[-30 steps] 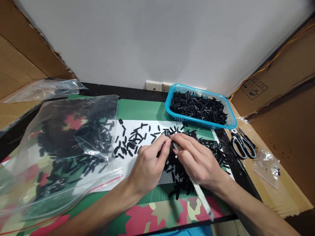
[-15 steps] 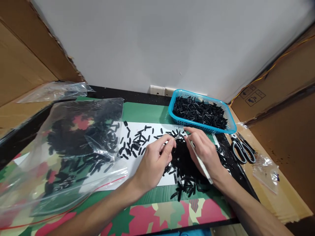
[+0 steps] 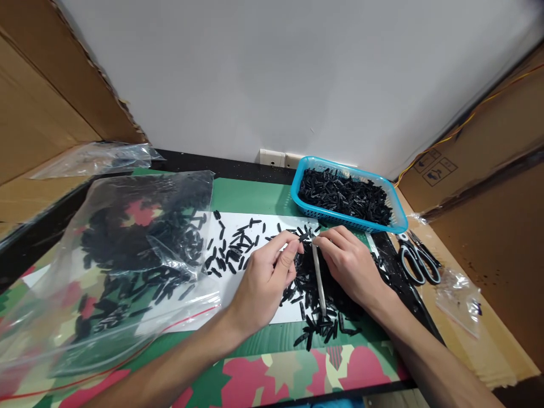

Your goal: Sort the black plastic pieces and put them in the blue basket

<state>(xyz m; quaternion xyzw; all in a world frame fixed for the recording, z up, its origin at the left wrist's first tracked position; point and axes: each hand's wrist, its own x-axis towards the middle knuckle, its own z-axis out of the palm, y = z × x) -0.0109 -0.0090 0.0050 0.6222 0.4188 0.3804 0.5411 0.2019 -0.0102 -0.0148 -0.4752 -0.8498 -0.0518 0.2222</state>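
My left hand [image 3: 266, 280] pinches a small black plastic piece [image 3: 302, 237] between thumb and forefinger, above a heap of the same black pieces [image 3: 317, 300] on a white sheet [image 3: 255, 272]. My right hand [image 3: 351, 266] holds a thin pale blade-like tool [image 3: 318, 277], its upper tip close to the pinched piece and its other end lying over the heap. Both hands nearly meet at the fingertips. More loose black pieces [image 3: 233, 249] are scattered on the sheet to the left.
A blue basket [image 3: 297, 190] full of black pieces stands at the back right. A large clear bag [image 3: 119, 260] with black pieces lies on the left. Scissors [image 3: 416, 258] and a small clear bag [image 3: 461, 294] lie on the right. Cardboard walls flank both sides.
My right hand drew back toward the left hand and turned the tool, so its long end now points down over the heap. The left hand stayed pinched on its piece.
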